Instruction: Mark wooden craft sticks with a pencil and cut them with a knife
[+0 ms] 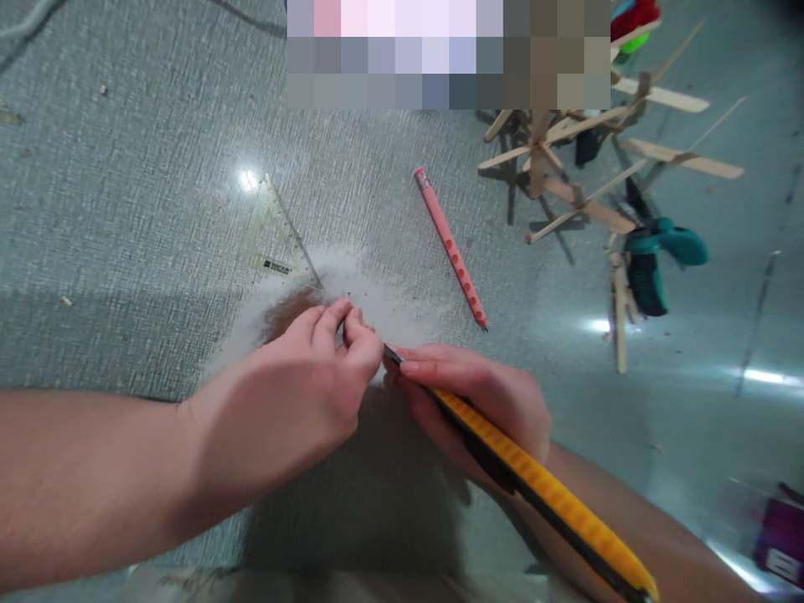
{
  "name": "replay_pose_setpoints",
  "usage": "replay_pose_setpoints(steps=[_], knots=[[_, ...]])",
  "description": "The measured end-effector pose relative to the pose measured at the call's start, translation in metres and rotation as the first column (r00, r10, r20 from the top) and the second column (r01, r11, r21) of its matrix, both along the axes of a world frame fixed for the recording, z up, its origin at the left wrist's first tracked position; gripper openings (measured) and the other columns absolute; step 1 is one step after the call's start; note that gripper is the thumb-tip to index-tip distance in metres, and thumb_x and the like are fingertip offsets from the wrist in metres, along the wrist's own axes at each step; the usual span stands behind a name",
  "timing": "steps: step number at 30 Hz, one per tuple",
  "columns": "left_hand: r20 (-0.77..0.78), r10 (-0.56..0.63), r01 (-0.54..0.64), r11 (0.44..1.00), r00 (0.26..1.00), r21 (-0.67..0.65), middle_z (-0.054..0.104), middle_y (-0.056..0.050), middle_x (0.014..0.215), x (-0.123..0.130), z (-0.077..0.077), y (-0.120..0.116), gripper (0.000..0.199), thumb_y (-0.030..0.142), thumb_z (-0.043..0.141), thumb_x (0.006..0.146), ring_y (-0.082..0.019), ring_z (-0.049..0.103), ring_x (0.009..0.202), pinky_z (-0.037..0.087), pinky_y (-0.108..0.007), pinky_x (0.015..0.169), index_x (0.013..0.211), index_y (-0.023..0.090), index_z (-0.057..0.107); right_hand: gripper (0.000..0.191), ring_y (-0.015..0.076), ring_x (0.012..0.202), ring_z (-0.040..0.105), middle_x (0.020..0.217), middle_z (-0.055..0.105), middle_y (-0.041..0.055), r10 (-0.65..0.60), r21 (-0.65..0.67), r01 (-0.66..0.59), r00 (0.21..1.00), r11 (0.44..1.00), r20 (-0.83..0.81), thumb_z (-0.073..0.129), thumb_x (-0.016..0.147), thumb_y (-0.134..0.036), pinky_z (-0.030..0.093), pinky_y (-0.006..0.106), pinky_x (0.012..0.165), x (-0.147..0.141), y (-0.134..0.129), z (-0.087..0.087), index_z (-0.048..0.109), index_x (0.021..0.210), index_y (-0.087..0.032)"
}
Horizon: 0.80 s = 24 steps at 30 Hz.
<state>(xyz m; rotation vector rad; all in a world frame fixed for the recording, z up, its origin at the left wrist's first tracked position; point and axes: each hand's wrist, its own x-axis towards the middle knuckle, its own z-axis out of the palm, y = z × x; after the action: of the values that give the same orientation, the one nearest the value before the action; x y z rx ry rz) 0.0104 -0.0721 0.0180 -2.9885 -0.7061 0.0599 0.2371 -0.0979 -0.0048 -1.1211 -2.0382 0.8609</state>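
Table: grey, textured surf. Contents, L to R:

Cable, pale grey, 1 pc., twd. far left corner of table.

Set square, clear, 1 pc., lying flat, left of ctr.; one corner just beyond L hand.

L hand, bare, approx. mid-table, forearm in from left. Fingers bent, thumb nr. fingertips; how far its grip is closed, and on what, cannot tell.

Whitish patch, approx. mid-table, spread on surf. around fingers of both hands.

Utility knife, yel. & blk., 1 pc., slanting from mid-table to near edge, right of ctr. Blade end pts. to far left, up against L thumb; exact contact unclear.

R hand, bare, just right of L hand. Grip closed around front pt. of knife, thumb along top nr. blade; butt end sticks out twd. near edge.

Pencil, pink w/ dots, 1 pc., flat, beyond R hand, tip twd. right side.

Stick frames, pale wood, qty. unclear (overlapping), twd. far right corner.

Loose sticks, small grp., nearer than frames, just beside hand tool, teal & blk. hdls.

Box-like item, purple, twd. near right corner, partly cut off.
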Motion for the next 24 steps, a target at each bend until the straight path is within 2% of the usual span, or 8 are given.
replay_pose_setpoints(steps=[5,12,15,19,24], knots=[[-0.014,0.020,-0.020,0.999,1.000,-0.031,0.069,-0.024,0.134,-0.0015,0.0013,-0.0004,0.041,0.009,0.049,0.089,-0.037,0.072,0.121,0.061,-0.042,0.101,0.119,-0.001,0.075,0.036,0.0208,0.079,0.079,0.098,0.080,0.0062,0.038,0.009,-0.038,0.999,0.999,-0.016,0.065,0.089,-0.003,0.066,0.033,0.068,-0.0023,-0.0008,0.0012,0.067,0.116,-0.027],[0.022,0.029,-0.028,0.999,0.999,-0.032,0.070,-0.022,0.133,-0.0029,-0.0007,0.0005,0.040,0.009,0.047,0.089,-0.035,0.072,0.120,0.061,-0.043,0.100,0.115,0.002,0.077,0.034,0.0184,0.069,0.075,0.090,0.078,0.0034,0.048,0.002,-0.048,0.999,0.999,-0.019,0.065,0.090,-0.006,0.061,0.031,0.059,0.0008,-0.0044,-0.0021,0.066,0.117,-0.028],[0.001,0.017,-0.017,0.999,1.000,-0.041,0.069,-0.024,0.134,-0.0017,-0.0003,0.0014,0.041,0.009,0.048,0.087,-0.037,0.072,0.121,0.061,-0.042,0.099,0.115,0.000,0.077,0.034,0.0187,0.072,0.077,0.092,0.079,0.0022,0.030,0.019,-0.030,0.999,0.999,-0.025,0.065,0.091,-0.008,0.064,0.030,0.061,0.0019,-0.0037,-0.0027,0.066,0.116,-0.031],[-0.015,0.001,-0.001,1.000,1.000,-0.007,0.070,-0.024,0.133,-0.0001,0.0000,0.0014,0.042,0.009,0.050,0.087,-0.037,0.072,0.119,0.062,-0.041,0.098,0.116,0.001,0.078,0.031,0.0182,0.078,0.080,0.093,0.081,0.0009,-0.030,0.018,0.030,1.000,0.999,-0.004,0.067,0.089,-0.005,0.067,0.028,0.067,0.0011,-0.0015,-0.0015,0.065,0.110,-0.028],[-0.019,0.006,-0.005,1.000,1.000,0.006,0.071,-0.023,0.132,0.0001,0.0013,0.0009,0.039,0.010,0.050,0.089,-0.036,0.072,0.120,0.062,-0.040,0.098,0.115,0.002,0.078,0.033,0.0191,0.081,0.081,0.098,0.082,0.0014,-0.027,0.004,0.027,1.000,1.000,-0.002,0.067,0.089,-0.006,0.069,0.030,0.072,-0.0003,-0.0016,-0.0014,0.066,0.111,-0.030]])
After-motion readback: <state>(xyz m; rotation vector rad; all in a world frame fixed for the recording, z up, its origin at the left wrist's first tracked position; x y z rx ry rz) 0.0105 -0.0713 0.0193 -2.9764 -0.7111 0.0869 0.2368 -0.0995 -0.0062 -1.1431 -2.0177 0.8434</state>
